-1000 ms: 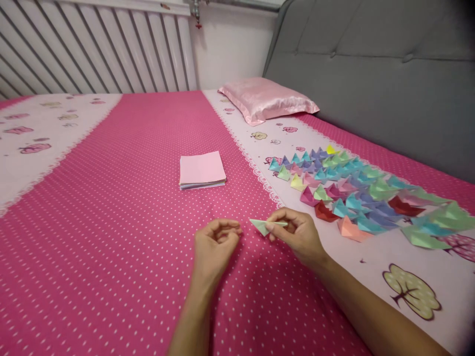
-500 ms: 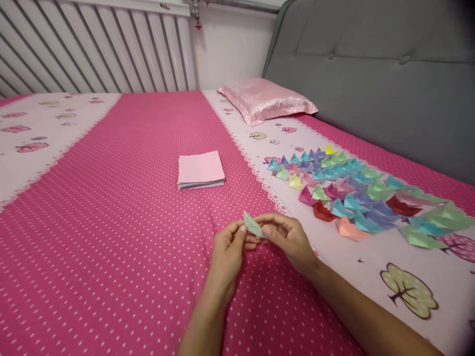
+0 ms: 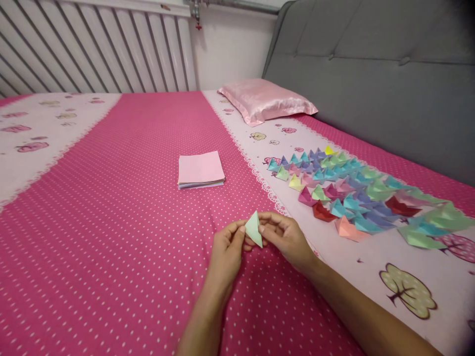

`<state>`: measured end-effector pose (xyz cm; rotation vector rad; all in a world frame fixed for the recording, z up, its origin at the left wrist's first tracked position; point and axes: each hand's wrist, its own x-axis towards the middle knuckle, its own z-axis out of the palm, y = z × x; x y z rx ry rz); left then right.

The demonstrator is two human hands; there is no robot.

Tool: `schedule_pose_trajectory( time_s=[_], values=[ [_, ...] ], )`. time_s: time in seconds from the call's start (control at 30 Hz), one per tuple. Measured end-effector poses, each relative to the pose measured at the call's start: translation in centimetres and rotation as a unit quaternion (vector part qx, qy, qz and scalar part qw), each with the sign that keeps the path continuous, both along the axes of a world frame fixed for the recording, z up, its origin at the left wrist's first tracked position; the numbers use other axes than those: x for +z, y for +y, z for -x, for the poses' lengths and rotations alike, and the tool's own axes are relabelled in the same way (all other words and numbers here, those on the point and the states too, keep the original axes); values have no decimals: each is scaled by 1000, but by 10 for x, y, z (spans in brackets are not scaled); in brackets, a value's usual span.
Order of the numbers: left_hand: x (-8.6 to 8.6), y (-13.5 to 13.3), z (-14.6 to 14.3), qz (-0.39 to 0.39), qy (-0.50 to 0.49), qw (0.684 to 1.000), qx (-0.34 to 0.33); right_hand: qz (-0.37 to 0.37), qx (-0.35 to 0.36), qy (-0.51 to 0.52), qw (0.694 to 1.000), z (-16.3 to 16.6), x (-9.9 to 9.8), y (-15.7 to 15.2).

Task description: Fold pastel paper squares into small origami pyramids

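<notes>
Between my two hands is a small piece of folded pale green paper [image 3: 254, 229], a triangle with one point up and another pointing down to the right. My left hand [image 3: 230, 243] pinches its left edge between thumb and fingers. On the other side, my right hand [image 3: 285, 239] grips the right edge, thumb in front and fingers behind. The paper is held just above the pink dotted bedspread [image 3: 148, 277]. Part of its back is hidden by my fingers.
A stack of square paper [image 3: 201, 168], pink on top, lies ahead of my hands. To the right stand several rows of colourful paper boats [image 3: 349, 188]. Farther back are a pink satin pillow [image 3: 267, 99], a grey headboard [image 3: 371, 44] and a white radiator [image 3: 96, 49].
The green paper has turned from a narrow slanted shape to a wider, more upright triangle. My right thumb has shifted slightly up and left along its edge.
</notes>
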<state>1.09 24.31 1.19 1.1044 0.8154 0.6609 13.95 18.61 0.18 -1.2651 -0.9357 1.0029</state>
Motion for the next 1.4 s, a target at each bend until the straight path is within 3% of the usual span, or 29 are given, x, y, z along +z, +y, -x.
schedule_pose_trajectory(
  time_s=[0.23,0.43,0.6,0.77,1.03,1.2,1.3,1.4],
  values=[
    [-3,-5,-6,19,-13,1000,9,-50,-51,-96,993,5,-3,-1],
    [6,-13,-10,87,-50,995,-18,-76,-158,-257,950,3,0,-3],
    [8,-19,-13,125,-107,985,-60,-103,-193,-334,917,4,0,-5],
    [2,-19,-15,119,-103,987,-34,-139,-175,-400,889,5,-3,-6],
    [9,-8,-3,183,-167,967,51,-136,-7,-482,866,-3,-1,-7],
    [11,-9,-3,149,-178,973,16,-154,-39,-536,829,-5,1,-5],
    [9,-10,-5,109,-173,979,-4,-172,-36,-515,839,-3,2,-5],
    [8,-11,-5,105,-135,985,-15,-164,-55,-419,891,-2,4,-6]
  ],
)
